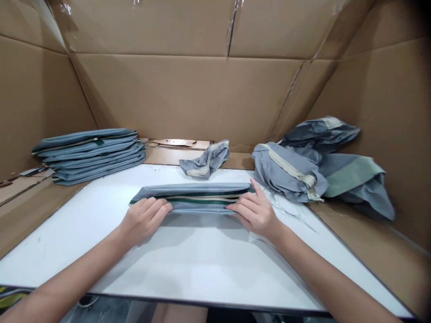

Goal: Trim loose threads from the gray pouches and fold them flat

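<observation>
1. The left hand point(143, 220) lies on the near edge of a folded grey zippered cover point(191, 192), at its left end. Its fingers point(156, 207) are pressed together and stretched flat across the fabric. (The thumb is hidden, so I cannot tell whether it pinches anything.)
2. The right hand point(252, 211) rests on the right end of the same cover. Its lower fingers lie close together on the cloth, while the index finger point(256, 188) is lifted apart from them and points toward the far side. No clear pinch shows here either.
3. The cover lies flat and lengthwise across the middle of a white-topped board point(188, 258), between the hands. Its long opening faces the person, showing a cream zipper tape point(202, 196) and a dark green strip point(198, 201).
4. Toward the far left of the board sits a neat stack of folded grey covers point(89, 154), well apart from the left hand.
5. Near the far edge, a crumpled grey cover point(206, 160) lies just beyond the folded one.
6. To the far right, beside the right hand, is a loose heap of crumpled grey fabric point(313, 163), with cream tape and a pale green panel point(353, 176).
7. Brown corrugated cardboard walls point(182, 98) surround the board on the far and side edges.
</observation>
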Action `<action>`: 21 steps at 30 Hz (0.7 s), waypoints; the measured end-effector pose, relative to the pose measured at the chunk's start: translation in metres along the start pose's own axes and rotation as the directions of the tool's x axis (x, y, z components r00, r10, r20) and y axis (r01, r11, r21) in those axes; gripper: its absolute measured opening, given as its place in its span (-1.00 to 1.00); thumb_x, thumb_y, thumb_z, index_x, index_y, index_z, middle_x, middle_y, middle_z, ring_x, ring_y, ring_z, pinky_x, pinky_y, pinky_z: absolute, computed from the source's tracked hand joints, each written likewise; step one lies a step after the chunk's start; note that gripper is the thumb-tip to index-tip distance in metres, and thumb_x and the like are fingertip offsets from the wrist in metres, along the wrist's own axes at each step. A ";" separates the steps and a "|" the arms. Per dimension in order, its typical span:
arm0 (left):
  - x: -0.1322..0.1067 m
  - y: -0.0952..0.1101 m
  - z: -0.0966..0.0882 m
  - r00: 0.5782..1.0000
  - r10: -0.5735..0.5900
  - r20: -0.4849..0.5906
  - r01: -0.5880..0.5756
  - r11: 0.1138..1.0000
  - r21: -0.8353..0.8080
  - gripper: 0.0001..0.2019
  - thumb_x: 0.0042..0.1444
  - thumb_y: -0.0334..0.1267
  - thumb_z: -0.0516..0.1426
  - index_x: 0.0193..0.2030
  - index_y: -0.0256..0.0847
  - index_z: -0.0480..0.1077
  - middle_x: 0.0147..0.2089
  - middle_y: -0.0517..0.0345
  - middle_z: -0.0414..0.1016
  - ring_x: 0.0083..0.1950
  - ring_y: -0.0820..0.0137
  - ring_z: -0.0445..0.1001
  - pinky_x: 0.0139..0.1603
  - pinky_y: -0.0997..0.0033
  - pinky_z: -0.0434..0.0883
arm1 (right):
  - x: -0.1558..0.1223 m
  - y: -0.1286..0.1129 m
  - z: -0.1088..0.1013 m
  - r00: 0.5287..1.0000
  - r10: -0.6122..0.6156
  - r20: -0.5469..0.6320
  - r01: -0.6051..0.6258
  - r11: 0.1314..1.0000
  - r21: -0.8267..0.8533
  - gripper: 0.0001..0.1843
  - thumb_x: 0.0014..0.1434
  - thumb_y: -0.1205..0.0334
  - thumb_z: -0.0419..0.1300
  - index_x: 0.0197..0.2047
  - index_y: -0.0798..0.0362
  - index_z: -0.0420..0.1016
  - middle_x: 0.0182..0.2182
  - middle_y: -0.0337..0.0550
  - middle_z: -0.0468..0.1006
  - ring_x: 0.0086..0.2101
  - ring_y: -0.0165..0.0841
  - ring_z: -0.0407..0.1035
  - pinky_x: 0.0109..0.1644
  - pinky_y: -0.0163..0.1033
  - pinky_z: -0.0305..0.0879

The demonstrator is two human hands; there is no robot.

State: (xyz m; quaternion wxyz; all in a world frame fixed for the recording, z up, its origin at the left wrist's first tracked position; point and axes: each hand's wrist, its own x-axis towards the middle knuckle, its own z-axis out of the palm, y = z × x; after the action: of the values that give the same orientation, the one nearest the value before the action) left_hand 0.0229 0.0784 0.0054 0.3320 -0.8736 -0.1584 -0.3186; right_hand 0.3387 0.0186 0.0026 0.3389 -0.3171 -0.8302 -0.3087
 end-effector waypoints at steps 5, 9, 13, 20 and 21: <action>-0.003 0.009 -0.008 0.985 -0.100 0.142 0.113 0.989 -0.091 -0.92 0.20 -0.36 0.01 -0.25 -0.20 0.31 -0.38 0.25 0.46 -0.41 0.48 0.32 -0.45 0.44 0.16 | -0.004 0.006 -0.006 0.995 0.028 0.092 -0.036 0.995 0.096 -0.92 0.12 0.38 0.15 -0.33 0.07 0.48 -0.53 -0.25 0.45 -0.37 -0.39 0.19 0.25 0.11 -0.04; -0.005 0.009 -0.014 0.960 -0.134 0.247 0.188 0.960 -0.209 -0.80 0.26 -0.30 -0.11 -0.20 -0.21 0.31 -0.32 0.19 0.46 -0.35 0.47 0.36 -0.40 0.46 0.21 | -0.009 0.007 -0.009 0.980 0.152 0.124 -0.173 0.969 0.177 -0.88 0.11 0.30 0.17 -0.32 0.00 0.55 -0.19 -0.06 0.40 -0.11 -0.24 0.17 0.17 0.09 0.04; -0.004 0.008 -0.017 0.985 -0.076 0.152 0.083 0.996 -0.042 -0.87 0.19 -0.40 -0.02 -0.28 -0.20 0.33 -0.05 0.10 0.47 -0.11 0.36 0.39 -0.08 0.32 0.29 | -0.007 0.003 -0.010 0.956 0.245 0.164 -0.272 0.948 0.168 -0.86 0.10 0.24 0.19 -0.28 -0.05 0.58 0.19 -0.01 0.04 0.08 -0.05 0.06 0.05 0.08 0.08; 0.003 -0.008 -0.019 0.972 0.070 0.226 -0.068 0.998 -0.013 -0.87 0.13 -0.27 0.10 -0.41 -0.23 0.29 0.13 -0.09 0.34 0.10 0.15 0.33 0.03 0.09 0.31 | -0.007 0.002 -0.006 0.969 0.144 0.201 -0.185 0.961 0.204 -0.89 0.15 0.30 0.16 -0.28 0.00 0.52 -0.13 -0.16 0.52 -0.11 -0.29 0.22 0.05 -0.10 0.21; 0.000 -0.010 -0.017 0.970 0.130 0.208 -0.132 0.991 -0.002 -0.90 0.11 -0.30 0.11 -0.40 -0.22 0.29 0.08 -0.08 0.38 0.00 0.20 0.39 -0.07 0.17 0.35 | -0.009 0.003 -0.004 0.978 0.118 0.170 -0.152 0.967 0.205 -0.90 0.15 0.32 0.16 -0.27 0.01 0.51 -0.15 -0.17 0.53 -0.10 -0.29 0.23 0.10 -0.08 0.19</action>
State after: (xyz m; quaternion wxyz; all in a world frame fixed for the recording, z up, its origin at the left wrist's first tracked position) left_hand 0.0108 0.0741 0.0201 0.3391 -0.9086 -0.1361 -0.2023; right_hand 0.3476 0.0146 -0.0010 0.3254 -0.3576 -0.8593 -0.1666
